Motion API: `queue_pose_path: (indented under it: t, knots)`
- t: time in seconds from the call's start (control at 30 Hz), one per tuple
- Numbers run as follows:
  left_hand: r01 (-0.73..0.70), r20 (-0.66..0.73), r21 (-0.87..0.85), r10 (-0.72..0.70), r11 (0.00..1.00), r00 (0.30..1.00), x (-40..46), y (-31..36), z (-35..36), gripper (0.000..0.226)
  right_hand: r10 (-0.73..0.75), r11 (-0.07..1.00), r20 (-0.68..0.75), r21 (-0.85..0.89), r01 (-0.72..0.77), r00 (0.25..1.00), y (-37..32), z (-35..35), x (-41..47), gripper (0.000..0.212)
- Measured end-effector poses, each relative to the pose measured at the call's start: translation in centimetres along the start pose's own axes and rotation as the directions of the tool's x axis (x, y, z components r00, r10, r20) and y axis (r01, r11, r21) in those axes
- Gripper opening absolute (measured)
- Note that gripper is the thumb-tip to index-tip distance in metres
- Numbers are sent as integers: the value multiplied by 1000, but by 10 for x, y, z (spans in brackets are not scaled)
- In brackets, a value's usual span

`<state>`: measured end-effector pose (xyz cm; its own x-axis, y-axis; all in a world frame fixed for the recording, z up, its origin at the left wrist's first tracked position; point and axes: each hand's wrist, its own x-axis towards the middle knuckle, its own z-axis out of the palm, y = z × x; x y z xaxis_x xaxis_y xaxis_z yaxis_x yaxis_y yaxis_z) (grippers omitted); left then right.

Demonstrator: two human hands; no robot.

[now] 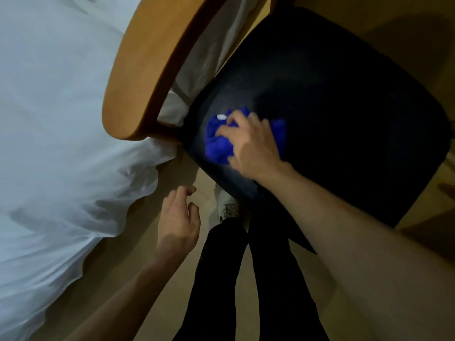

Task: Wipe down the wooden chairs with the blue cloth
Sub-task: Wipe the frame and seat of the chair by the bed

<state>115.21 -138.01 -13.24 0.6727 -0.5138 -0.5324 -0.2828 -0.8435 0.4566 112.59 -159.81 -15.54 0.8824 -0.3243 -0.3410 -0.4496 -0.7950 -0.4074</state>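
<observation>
The right hand (pixel 248 143) grips the bunched blue cloth (pixel 218 141) and holds it down on the dark seat (pixel 332 94) of the wooden chair, near the seat's left corner, close to the backrest. The fingers curl over the top of the cloth; blue folds show on both sides of the hand, and a small white tag (pixel 221 116) sits at the cloth's upper edge. The curved wooden backrest (pixel 147 70) stands to the left of the seat, with white fabric visible through the gap beneath it. The left hand (pixel 178 222) hangs free over the floor (pixel 270 279), below the backrest and beside the seat's near edge, fingers loosely curled and holding nothing. White bedding (pixel 54 119) fills the left side of the view. The person's dark trouser legs (pixel 221 279) and one white shoe (pixel 227 205) are visible below the seat.
</observation>
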Motion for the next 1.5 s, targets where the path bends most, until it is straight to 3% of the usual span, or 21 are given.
queue_pose_path:
  t: [0.1, 0.2, 0.37, 0.43, 0.5, 0.57, 0.63, 0.7, 0.87, 1.07, 1.17, 1.27, 1.4, 1.5]
  knots:
    - [-177, 56, 63, 174, 982, 983, 2, 6, -4, 24, -86, 996, 36, -31, 87, 996, -11, 24, -41, 50]
    - [-256, 128, 83, 245, 963, 961, 10, 17, -7, 32, -211, 968, 211, -92, 235, 954, -4, 38, -85, 43]
    - [-326, 102, 98, 317, 940, 943, 30, 39, -6, 21, -145, 970, 511, -97, 225, 847, 35, 44, -162, 56]
    - [-320, 81, 91, 313, 943, 946, 37, 44, -4, 19, -139, 969, 571, -90, 230, 809, 45, 35, -175, 59]
    - [-278, 51, 83, 274, 957, 960, 39, 45, -4, 18, -212, 963, 519, -36, 269, 828, 46, 18, -169, 59]
    - [-204, 7, 71, 204, 976, 979, 37, 43, -6, 17, -227, 966, 342, -38, 255, 912, 45, -5, -143, 62]
    - [-137, -21, 71, 139, 988, 990, 34, 39, -10, 18, -173, 983, 116, -35, 178, 978, 43, -26, -97, 63]
    - [-90, -17, 67, 91, 994, 996, 31, 34, -15, 18, -95, 995, 0, -39, 95, 995, 37, -40, -41, 62]
    - [-117, 69, 72, 113, 990, 991, 28, 25, -26, 17, 111, 993, 8, 25, -112, 994, 23, -31, 35, 58]
    - [-218, 86, 84, 211, 972, 974, 37, 42, -35, 20, -112, 992, 162, -36, 120, 980, 42, 7, -88, 59]
    - [-306, 92, 128, 296, 943, 951, 44, 72, -25, 22, -148, 989, 336, 53, 138, 930, 68, 18, -147, 57]
    - [-388, 145, 160, 367, 908, 919, 50, 110, -3, 23, -119, 986, 412, 154, 59, 903, 95, 17, -179, 54]
    - [-435, 177, 109, 413, 894, 893, 61, 167, 35, 25, 87, 923, 216, 350, -161, 972, 138, -15, -186, 79]
    - [-452, 168, 94, 434, 887, 885, 75, 208, 61, 24, 360, 863, -74, 406, -301, 930, 194, -58, -163, 97]
